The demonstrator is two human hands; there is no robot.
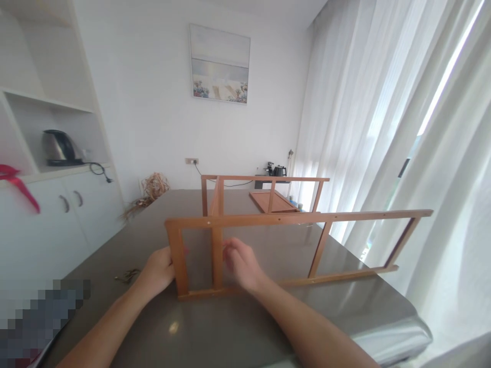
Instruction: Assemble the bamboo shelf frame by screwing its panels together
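Across the table (215, 327), wooden frame (264, 220), left fingers (168, 255) wrapped round its end post (177, 266), right fingers (232, 246) bent (hold unclear) at inner post (217, 258)

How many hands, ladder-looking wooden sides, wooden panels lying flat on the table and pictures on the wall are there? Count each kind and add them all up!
Hands: 2 (left hand, right hand)
Ladder-looking wooden sides: 2 (near side, far side)
Flat wooden panel: 1
Wall picture: 1
Total: 6

A frame (299, 218) rests on the tabletop (215, 327), a panel (263, 201) lying behind it. Shelving (46, 99) (kettle (56, 148) inside) is at left, a curtain (356, 112) at right.
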